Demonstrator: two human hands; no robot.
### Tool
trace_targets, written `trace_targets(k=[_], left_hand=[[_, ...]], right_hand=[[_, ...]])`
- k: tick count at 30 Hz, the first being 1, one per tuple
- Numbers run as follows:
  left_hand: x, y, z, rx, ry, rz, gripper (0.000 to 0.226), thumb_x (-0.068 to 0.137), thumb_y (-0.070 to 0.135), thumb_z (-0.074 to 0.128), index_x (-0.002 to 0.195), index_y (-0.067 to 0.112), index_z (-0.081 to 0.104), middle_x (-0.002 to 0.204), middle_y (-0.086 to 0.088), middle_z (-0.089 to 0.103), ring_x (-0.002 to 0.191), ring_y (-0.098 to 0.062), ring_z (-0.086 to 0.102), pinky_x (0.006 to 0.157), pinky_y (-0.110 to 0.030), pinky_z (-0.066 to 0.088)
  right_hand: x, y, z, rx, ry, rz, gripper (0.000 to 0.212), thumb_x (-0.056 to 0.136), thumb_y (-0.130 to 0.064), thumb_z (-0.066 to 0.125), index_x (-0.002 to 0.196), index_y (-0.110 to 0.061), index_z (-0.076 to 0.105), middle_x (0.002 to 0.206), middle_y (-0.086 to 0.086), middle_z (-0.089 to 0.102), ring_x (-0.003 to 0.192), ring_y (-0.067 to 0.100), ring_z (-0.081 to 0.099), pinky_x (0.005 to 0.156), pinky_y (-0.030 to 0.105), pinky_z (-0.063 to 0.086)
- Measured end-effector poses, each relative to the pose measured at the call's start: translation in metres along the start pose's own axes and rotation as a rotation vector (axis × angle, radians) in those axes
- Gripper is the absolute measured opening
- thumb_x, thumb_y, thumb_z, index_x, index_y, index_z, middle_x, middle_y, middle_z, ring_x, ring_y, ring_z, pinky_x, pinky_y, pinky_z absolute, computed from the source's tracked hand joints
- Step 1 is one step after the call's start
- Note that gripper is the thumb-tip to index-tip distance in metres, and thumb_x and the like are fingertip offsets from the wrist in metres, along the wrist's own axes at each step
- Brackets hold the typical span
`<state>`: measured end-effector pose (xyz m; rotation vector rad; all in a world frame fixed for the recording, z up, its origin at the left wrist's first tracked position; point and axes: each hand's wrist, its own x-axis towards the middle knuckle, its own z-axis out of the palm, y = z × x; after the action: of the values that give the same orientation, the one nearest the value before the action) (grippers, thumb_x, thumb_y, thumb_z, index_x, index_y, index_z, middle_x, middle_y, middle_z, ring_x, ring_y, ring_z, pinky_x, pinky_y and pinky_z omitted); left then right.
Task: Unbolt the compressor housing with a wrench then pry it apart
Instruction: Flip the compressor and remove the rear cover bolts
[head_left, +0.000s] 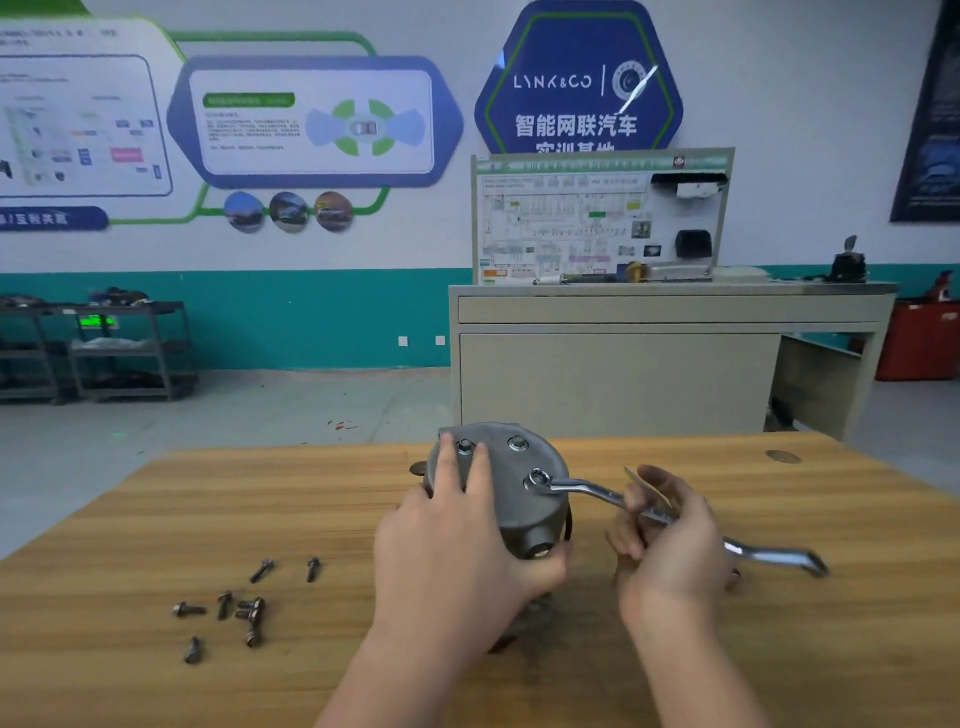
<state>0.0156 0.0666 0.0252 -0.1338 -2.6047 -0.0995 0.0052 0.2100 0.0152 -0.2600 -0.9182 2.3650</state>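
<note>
At the near edge of the wooden tabletop the two hands work side by side. The left hand is laid over the grey compressor housing, palm against its near left side, fingers stretched up across the top face and the thumb wrapped under the lower rim, so the hand grips the body. The right hand has its fingers curled round the middle of a bright metal wrench. The wrench's ring end sits over a bolt head on the right of the housing's top face, and its far end sticks out past the hand to the right, blurred. Two more bolt heads show on the top face, one just beside the left fingertips. The housing stands mid-tabletop, towards the far edge. To the left, well apart from the hands, a scatter of loose bolts lies on the wood. Beyond the tabletop stands a beige cabinet carrying a wiring display board, and dark shelving lines the teal-banded wall at far left.
</note>
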Motion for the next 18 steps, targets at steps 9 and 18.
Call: trace_targets(k=[9,18], left_hand=[[0.006,-0.040,-0.002,-0.078,0.018,0.213,0.109,0.051,0.094,0.021,0.146,0.043,0.007,0.158,0.020,0.002,0.120,-0.009,0.045,0.085,-0.023,0.039],[0.002,-0.042,0.005,-0.060,-0.016,0.198,0.119,0.046,0.099,0.006,0.147,0.037,-0.002,0.160,0.010,-0.004,0.135,-0.014,0.034,0.100,-0.031,0.033]], right_hand=[[0.048,-0.016,0.040,-0.347,-0.422,0.375,0.024,0.097,-0.015,0.037,0.078,-0.010,0.051,0.043,-0.005,0.049,0.024,0.009,0.025,0.034,0.014,0.018],[0.020,-0.076,0.040,-0.578,-0.665,0.075,0.053,0.092,-0.052,0.045,0.057,-0.014,0.055,0.037,-0.001,0.030,0.035,0.016,0.039,0.042,0.026,0.037]])
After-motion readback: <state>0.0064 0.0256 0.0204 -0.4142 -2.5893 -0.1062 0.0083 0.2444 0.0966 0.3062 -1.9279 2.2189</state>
